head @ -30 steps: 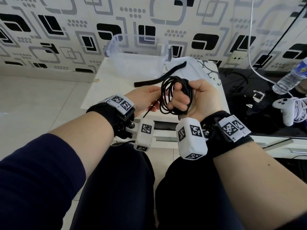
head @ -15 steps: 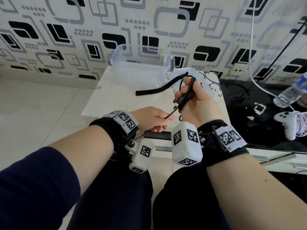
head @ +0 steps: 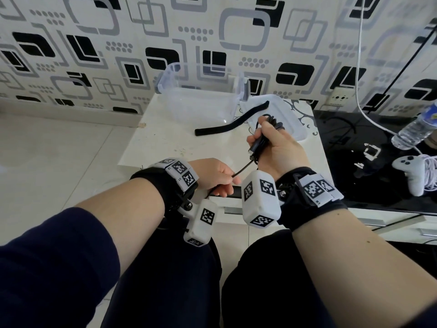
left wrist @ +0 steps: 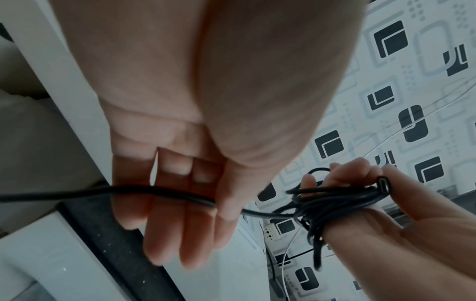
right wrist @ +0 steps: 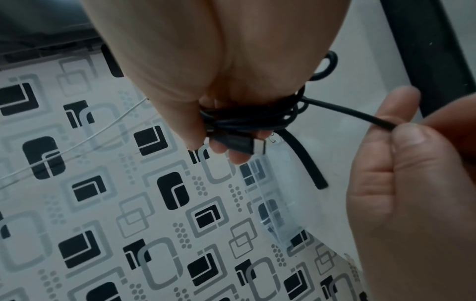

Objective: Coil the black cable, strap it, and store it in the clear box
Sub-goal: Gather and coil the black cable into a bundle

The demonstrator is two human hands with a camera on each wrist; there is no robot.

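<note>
Your right hand (head: 275, 147) grips the coiled cable (head: 264, 140) above the white table (head: 165, 138), fingers curled round the bunched loops, a plug end poking out past the fingertips (right wrist: 231, 156). Your left hand (head: 217, 177), nearer you and lower, pinches the loose tail between thumb and fingers, so the tail runs from the coil down and to the left, toward your lap. That line is what the next wrap turns on: the free length lies on the left hand's side, the coil on the right's. How much tail remains below your left hand cannot be told, as it passes out of view. The strap (head: 231, 124) lies on the table just beyond the coil, its long axis slanting from near-left to far-right. The box (head: 196, 102) stands open behind the strap, against the wall.
</note>
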